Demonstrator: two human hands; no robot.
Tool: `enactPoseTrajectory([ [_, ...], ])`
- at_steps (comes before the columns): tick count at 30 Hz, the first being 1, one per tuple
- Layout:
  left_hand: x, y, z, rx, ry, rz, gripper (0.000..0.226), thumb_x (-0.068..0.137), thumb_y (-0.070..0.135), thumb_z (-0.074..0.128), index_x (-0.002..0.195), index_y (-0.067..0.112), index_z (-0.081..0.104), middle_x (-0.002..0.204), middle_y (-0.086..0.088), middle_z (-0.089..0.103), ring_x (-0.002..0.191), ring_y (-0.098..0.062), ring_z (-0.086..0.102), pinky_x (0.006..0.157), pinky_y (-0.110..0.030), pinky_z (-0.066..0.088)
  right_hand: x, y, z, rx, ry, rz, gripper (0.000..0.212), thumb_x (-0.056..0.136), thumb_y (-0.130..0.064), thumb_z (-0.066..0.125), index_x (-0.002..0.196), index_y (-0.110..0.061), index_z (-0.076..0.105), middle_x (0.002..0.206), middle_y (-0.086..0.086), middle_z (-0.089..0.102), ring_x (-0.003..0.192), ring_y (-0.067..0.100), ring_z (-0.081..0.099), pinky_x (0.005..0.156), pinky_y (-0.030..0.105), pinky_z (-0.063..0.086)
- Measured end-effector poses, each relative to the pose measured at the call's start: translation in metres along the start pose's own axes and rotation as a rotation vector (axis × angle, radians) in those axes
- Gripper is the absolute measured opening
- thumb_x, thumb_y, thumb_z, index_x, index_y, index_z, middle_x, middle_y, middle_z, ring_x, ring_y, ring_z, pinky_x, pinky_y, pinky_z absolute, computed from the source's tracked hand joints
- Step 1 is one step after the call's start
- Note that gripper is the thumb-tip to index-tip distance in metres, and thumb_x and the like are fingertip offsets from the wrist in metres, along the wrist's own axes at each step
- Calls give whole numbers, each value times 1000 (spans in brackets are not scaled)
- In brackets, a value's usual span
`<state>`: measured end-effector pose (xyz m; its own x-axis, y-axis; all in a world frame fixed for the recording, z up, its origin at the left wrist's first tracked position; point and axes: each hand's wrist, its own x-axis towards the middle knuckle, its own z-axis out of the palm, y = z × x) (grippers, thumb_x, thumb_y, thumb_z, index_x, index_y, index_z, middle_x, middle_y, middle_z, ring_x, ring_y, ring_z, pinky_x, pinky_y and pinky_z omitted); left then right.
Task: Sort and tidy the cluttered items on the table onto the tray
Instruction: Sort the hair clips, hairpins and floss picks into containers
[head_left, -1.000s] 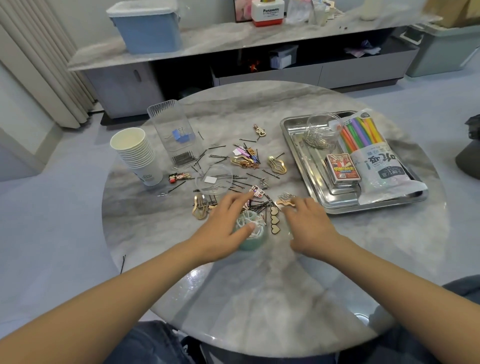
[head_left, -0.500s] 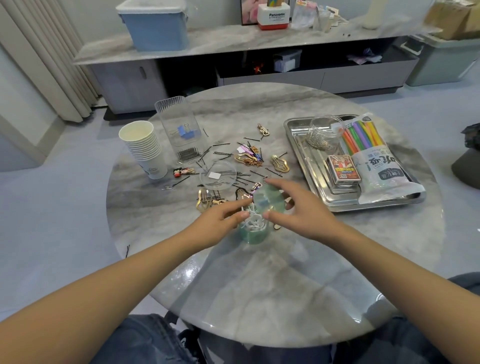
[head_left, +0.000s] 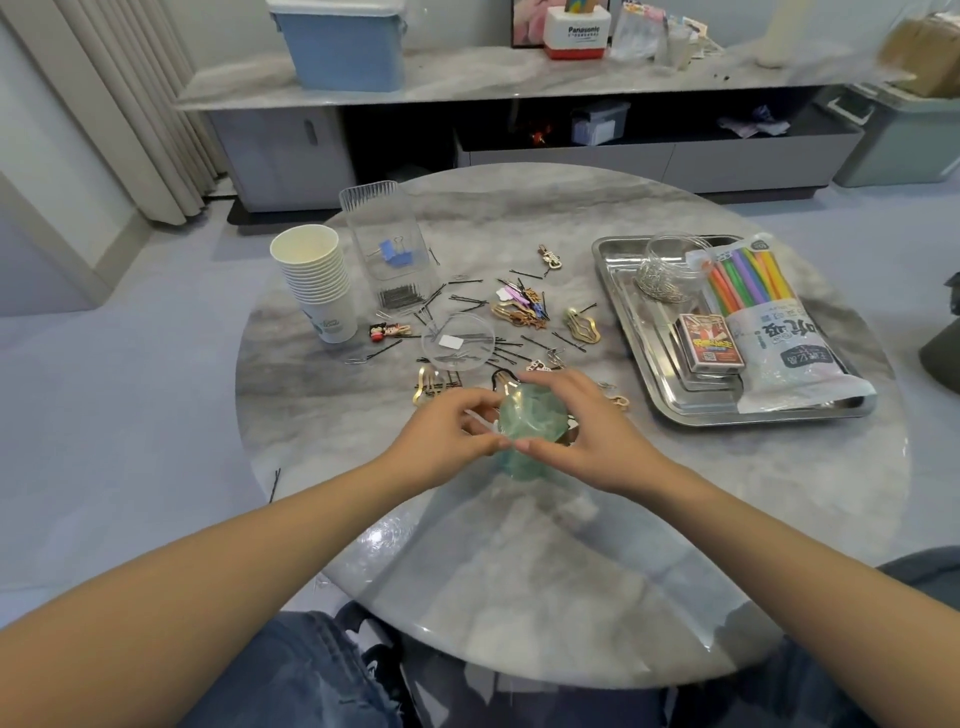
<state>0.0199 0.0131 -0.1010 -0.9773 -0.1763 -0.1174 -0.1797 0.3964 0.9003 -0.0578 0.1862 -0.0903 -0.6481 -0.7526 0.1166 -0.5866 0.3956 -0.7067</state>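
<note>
In the last second you brought the lid (head_left: 535, 410) down over the green tub (head_left: 522, 462) near the counter's (head_left: 571, 571) front, right hand (head_left: 587, 431) gripping the lid, left hand (head_left: 447, 434) pinching the tub, readying it for the tray (head_left: 623, 312).

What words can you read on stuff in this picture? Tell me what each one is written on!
"Panasonic": on the white and red box on the far counter.
Straw packet on the tray: big characters, too blurred to read.
Card box: print too small to read.
Paper cups: green logo, too small to read.
</note>
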Motion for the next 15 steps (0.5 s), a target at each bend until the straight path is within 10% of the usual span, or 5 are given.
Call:
enactPoseTrajectory([
  [15, 5, 1, 9, -244, 143, -117, 19, 70, -11, 70, 67, 6, 62, 51, 2, 65, 50, -10, 65, 52, -20, 54, -2, 3, 5, -9, 20, -60, 65, 84, -41, 62, 141, -27, 35, 129, -3, 38, 113, 0, 38, 86, 18, 43],
])
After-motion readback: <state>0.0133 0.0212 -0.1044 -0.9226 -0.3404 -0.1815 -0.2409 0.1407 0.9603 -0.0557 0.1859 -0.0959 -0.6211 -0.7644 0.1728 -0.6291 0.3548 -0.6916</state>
